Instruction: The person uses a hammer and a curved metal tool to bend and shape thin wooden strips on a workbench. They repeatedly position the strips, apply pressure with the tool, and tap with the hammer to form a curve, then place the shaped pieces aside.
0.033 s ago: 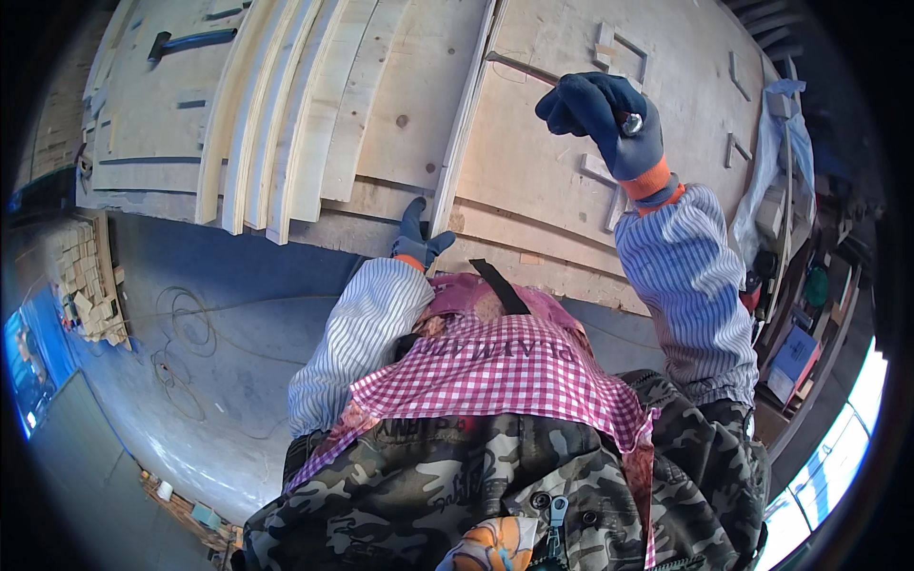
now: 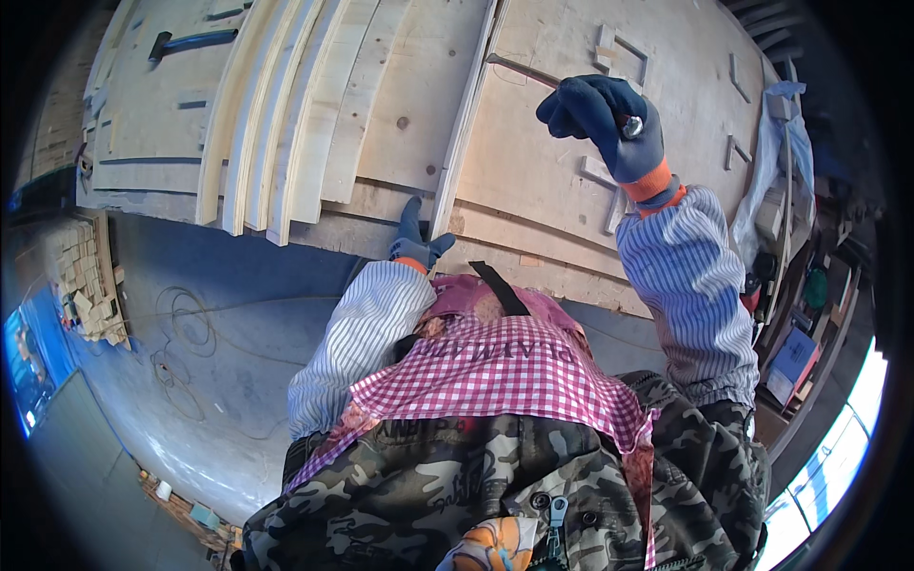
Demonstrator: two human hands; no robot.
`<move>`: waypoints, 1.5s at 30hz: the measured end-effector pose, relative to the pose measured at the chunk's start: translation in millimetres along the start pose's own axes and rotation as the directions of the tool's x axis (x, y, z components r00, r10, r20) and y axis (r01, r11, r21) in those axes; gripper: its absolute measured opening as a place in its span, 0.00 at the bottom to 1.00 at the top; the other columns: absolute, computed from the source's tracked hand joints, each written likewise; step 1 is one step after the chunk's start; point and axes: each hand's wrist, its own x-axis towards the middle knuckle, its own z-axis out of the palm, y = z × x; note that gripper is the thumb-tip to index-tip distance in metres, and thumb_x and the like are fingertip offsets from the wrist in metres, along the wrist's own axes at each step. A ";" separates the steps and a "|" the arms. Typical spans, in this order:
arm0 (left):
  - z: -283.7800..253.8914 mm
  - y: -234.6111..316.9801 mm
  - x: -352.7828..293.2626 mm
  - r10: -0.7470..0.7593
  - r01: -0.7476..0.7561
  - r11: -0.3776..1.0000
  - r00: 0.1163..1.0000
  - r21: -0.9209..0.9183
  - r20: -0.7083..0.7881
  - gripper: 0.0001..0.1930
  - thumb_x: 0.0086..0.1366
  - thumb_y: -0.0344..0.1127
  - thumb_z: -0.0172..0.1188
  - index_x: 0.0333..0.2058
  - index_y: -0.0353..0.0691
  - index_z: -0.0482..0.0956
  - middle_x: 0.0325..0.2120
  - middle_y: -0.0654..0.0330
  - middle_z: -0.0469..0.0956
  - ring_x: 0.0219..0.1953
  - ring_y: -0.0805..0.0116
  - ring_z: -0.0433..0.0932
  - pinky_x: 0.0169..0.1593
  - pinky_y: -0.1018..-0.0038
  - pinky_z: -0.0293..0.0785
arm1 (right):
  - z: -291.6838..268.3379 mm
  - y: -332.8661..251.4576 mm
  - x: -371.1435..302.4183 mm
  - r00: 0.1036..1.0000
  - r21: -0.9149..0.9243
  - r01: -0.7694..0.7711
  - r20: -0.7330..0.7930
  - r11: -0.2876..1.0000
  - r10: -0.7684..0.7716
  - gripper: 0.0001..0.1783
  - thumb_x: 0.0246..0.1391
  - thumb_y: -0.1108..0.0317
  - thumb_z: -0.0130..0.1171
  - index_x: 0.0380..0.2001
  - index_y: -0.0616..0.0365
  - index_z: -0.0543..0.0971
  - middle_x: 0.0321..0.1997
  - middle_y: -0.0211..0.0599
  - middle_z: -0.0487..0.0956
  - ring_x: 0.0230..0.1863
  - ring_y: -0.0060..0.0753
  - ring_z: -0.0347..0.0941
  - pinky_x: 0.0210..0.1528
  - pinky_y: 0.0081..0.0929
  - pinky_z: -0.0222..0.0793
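My right hand (image 2: 602,116), in a dark blue glove with an orange cuff, is closed around a long thin-shafted hand tool (image 2: 522,70). The tool's bright metal butt shows by the heel of the hand; the fingers hide its grip. Its shaft points left, with the tip at a narrow wooden strip (image 2: 465,124) that runs away from me across the panels. At the strip's near end, my gloved left hand (image 2: 419,238) has a finger on the left side and the thumb on the right, holding it. Its other fingers are hidden.
Several long wooden slats (image 2: 303,105) lie left of the strip, overhanging the near edge. A hammer (image 2: 195,43) rests farther left. Small wooden blocks (image 2: 600,171) are on the right-hand panel (image 2: 533,143). Stacked wood pieces (image 2: 86,276) and a cable (image 2: 181,314) are on the left.
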 end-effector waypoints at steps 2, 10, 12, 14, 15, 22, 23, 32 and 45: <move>-3.7 16.1 -9.1 0.231 -0.155 0.909 0.960 0.387 -0.158 0.49 0.39 0.36 0.72 0.59 0.41 0.54 0.49 0.48 0.65 0.47 0.54 0.69 0.50 0.65 0.69 | -1.0 -1.7 4.7 0.999 0.023 0.038 0.037 0.999 -0.038 0.11 0.56 0.67 0.53 0.36 0.66 0.77 0.28 0.39 0.79 0.28 0.25 0.77 0.32 0.22 0.73; 0.4 89.1 43.3 0.273 -0.144 0.899 0.923 0.414 -0.271 0.34 0.52 0.49 0.61 0.54 0.40 0.63 0.50 0.46 0.66 0.49 0.48 0.67 0.51 0.61 0.66 | -5.5 -13.5 20.0 0.992 -0.080 -0.010 0.123 0.997 0.020 0.11 0.56 0.69 0.52 0.33 0.68 0.77 0.26 0.38 0.78 0.27 0.25 0.77 0.31 0.21 0.73; 7.8 105.8 64.2 0.253 -0.099 0.898 0.913 0.429 -0.320 0.33 0.53 0.50 0.60 0.53 0.40 0.63 0.49 0.46 0.67 0.48 0.47 0.68 0.50 0.60 0.66 | -7.5 -17.0 23.7 0.997 -0.021 -0.037 0.071 0.999 0.039 0.10 0.56 0.69 0.52 0.33 0.68 0.76 0.27 0.38 0.78 0.27 0.25 0.77 0.31 0.21 0.73; 16.4 121.5 79.1 0.242 -0.069 0.886 0.912 0.459 -0.330 0.30 0.56 0.52 0.55 0.53 0.41 0.65 0.47 0.46 0.68 0.48 0.46 0.68 0.50 0.59 0.66 | -9.3 -19.2 29.2 0.998 0.001 -0.014 0.055 1.000 0.014 0.10 0.56 0.70 0.51 0.32 0.68 0.76 0.26 0.39 0.78 0.26 0.26 0.77 0.30 0.21 0.73; 20.7 128.8 84.6 0.249 -0.072 0.874 0.915 0.480 -0.317 0.29 0.57 0.52 0.54 0.52 0.41 0.65 0.48 0.46 0.68 0.48 0.46 0.68 0.51 0.59 0.66 | -10.6 -19.9 32.8 0.996 -0.050 0.010 0.084 0.999 -0.006 0.10 0.56 0.70 0.51 0.32 0.68 0.76 0.26 0.39 0.78 0.25 0.27 0.76 0.29 0.21 0.73; 30.6 147.7 102.6 0.149 0.013 0.763 0.969 0.646 -0.195 0.23 0.62 0.49 0.43 0.54 0.47 0.63 0.50 0.51 0.66 0.49 0.50 0.68 0.51 0.62 0.66 | -20.1 -20.6 51.2 0.982 -0.172 0.036 0.191 0.984 -0.003 0.10 0.55 0.71 0.51 0.24 0.67 0.76 0.20 0.39 0.77 0.21 0.28 0.75 0.25 0.22 0.70; 30.2 146.7 104.1 0.181 -0.017 0.770 0.964 0.638 -0.193 0.23 0.62 0.48 0.43 0.54 0.47 0.64 0.49 0.51 0.67 0.48 0.50 0.68 0.51 0.62 0.66 | -21.0 -20.8 51.8 0.982 -0.170 0.005 0.187 0.985 0.027 0.10 0.55 0.73 0.50 0.25 0.68 0.75 0.22 0.41 0.77 0.21 0.28 0.75 0.25 0.21 0.71; 27.8 146.1 102.1 0.201 -0.064 0.825 0.962 0.561 -0.186 0.21 0.62 0.43 0.42 0.52 0.47 0.67 0.48 0.49 0.68 0.47 0.48 0.68 0.52 0.60 0.65 | -49.1 -21.0 68.8 0.967 -0.032 -0.255 0.023 0.967 0.255 0.19 0.60 0.66 0.40 0.25 0.68 0.75 0.28 0.47 0.78 0.22 0.25 0.73 0.25 0.19 0.68; 28.1 144.2 100.4 0.146 -0.050 0.725 0.986 0.687 -0.083 0.24 0.62 0.42 0.42 0.57 0.46 0.61 0.52 0.51 0.65 0.51 0.51 0.66 0.54 0.61 0.63 | -73.6 9.6 159.1 0.995 -0.077 0.086 0.061 0.993 -0.082 0.17 0.58 0.70 0.44 0.50 0.60 0.69 0.16 0.32 0.66 0.12 0.22 0.62 0.14 0.19 0.58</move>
